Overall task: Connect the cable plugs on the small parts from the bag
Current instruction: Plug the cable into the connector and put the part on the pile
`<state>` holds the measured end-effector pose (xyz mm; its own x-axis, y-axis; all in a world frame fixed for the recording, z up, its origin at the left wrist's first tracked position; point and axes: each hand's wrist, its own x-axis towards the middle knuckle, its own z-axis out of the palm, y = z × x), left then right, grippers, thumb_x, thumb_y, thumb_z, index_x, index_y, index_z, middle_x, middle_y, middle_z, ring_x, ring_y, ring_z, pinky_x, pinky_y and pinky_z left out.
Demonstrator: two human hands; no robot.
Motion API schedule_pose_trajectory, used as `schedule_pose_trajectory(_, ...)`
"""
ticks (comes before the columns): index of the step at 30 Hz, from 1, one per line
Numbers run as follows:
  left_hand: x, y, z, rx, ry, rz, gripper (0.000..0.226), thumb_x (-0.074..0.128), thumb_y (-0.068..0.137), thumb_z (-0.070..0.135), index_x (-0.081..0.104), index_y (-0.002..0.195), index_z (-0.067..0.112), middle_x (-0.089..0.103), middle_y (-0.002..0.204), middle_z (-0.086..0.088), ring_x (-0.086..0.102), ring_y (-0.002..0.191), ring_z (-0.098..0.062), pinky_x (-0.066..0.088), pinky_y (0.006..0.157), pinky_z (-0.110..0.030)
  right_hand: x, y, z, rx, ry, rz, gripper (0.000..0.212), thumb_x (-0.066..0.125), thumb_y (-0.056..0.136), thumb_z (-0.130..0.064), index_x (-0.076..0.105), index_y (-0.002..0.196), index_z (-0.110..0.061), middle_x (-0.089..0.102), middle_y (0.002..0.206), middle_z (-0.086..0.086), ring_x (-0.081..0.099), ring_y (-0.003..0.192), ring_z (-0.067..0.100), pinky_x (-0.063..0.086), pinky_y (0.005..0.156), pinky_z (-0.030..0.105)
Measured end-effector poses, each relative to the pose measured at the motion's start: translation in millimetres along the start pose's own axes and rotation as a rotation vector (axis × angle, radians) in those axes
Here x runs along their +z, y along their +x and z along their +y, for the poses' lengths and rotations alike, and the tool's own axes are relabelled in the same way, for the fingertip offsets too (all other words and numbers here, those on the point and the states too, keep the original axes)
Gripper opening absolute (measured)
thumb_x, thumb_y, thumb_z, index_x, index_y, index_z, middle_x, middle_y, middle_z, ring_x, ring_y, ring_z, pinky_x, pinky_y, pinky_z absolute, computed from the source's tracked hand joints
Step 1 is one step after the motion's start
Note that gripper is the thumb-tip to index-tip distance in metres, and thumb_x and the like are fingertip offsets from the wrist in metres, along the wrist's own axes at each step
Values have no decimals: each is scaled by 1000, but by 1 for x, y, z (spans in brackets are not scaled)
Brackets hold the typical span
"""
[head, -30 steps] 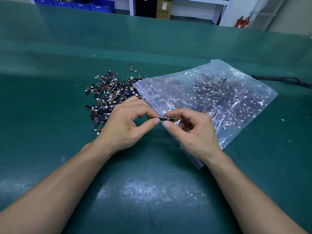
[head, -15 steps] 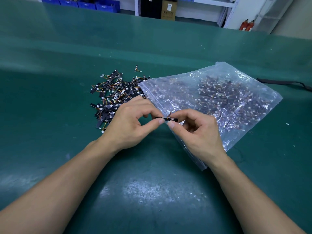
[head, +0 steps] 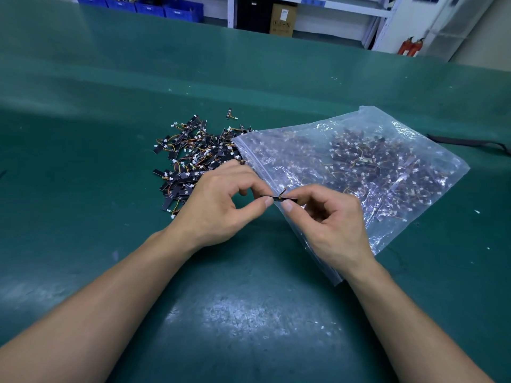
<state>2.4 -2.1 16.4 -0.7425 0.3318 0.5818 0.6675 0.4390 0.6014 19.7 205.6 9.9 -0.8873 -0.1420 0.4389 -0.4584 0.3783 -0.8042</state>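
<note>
Two bare hands meet above the green table (head: 249, 313), both pinching one small part (head: 278, 199), a thin black strip held level between them. The left hand (head: 218, 208) grips its left end between thumb and forefinger, the other fingers curled in. The right hand (head: 329, 225) pinches the right end the same way, its remaining fingers folded toward the palm. A short orange wire (head: 281, 191) loops up from the strip's middle; its plug is hidden by the fingertips, so whether it is seated cannot be told. Just behind the left hand lies a loose pile of parts (head: 190, 158), black strips with orange wires and white plugs, its near edge covered by the knuckles. The clear zip bag (head: 387, 233) lies flat to the right, partly covered by the right hand and wrist, and holds many more parts blurred by glare and creased plastic. A dark strap (head: 470, 140) runs off the right edge. Far behind, blue bins (head: 154, 6) and a cardboard box (head: 282, 20) are cut off at the top
</note>
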Motion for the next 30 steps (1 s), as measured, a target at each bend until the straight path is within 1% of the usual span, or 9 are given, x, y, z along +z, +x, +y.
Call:
schedule_pose_trajectory(3,1,0,0,-1,11,10,6,74,85,12,72,79,13,67,78,5,56,75,-24,46,72,-37,-1,0,-1,2,5,-12,4,72,85,-32,73,87,-35,67,69,-15,48,51,4,37,53,15)
schedule_pose_trajectory(6,1,0,-1,-6,-4,-2,5,73,86,15,72,81,13,68,80,6,57,77,-25,46,73,-38,-1,1,0,0,-13,-24,8,71,88,-23,74,82,-27,67,66,-13,50,52,6,39,56,20)
schedule_pose_trajectory(10,0,0,0,-25,-20,-14,7,74,85,20,75,90,15,69,85,4,58,82,-25,46,75,-37,-3,2,-1,-25,-32,-20,10,71,89,-20,75,80,-20,67,66,-14,50,53,6,38,57,17)
schedule_pose_trajectory(14,2,0,0,-21,-5,-4,6,72,87,16,72,81,14,67,78,4,55,76,-20,45,73,-35,-2,1,0,-3,-32,-18,4,73,87,-23,77,85,-21,65,68,-18,48,50,5,36,54,14)
schedule_pose_trajectory(17,2,1,0,-4,11,8,7,72,87,14,72,80,13,66,77,3,55,75,-19,44,73,-31,-2,0,1,15,-8,-22,4,75,86,-27,76,90,-28,66,71,-18,48,50,5,36,52,14)
schedule_pose_trajectory(19,2,1,1,-6,8,5,7,72,86,14,71,79,13,65,78,5,55,76,-18,43,73,-29,-3,1,1,11,-6,-25,3,73,87,-27,76,87,-27,66,70,-17,48,50,5,36,53,14)
schedule_pose_trajectory(23,2,0,1,-31,-11,-13,4,72,86,16,71,82,14,66,81,8,54,77,-16,40,73,-25,-3,2,1,-1,-18,-32,9,71,88,-21,76,81,-20,68,67,-13,53,53,10,42,57,21)
schedule_pose_trajectory(25,2,0,1,-42,-19,-12,2,73,85,18,72,84,16,67,81,7,54,77,-15,40,72,-24,-4,2,1,-9,-18,-28,10,71,88,-19,75,79,-20,68,66,-14,52,53,7,40,57,19)
schedule_pose_trajectory(30,4,0,0,-58,-18,-28,5,72,86,18,72,81,17,66,79,8,55,77,-15,43,72,-28,-3,2,2,-13,-34,-15,9,71,85,-20,76,78,-21,67,66,-11,50,51,7,39,55,18)
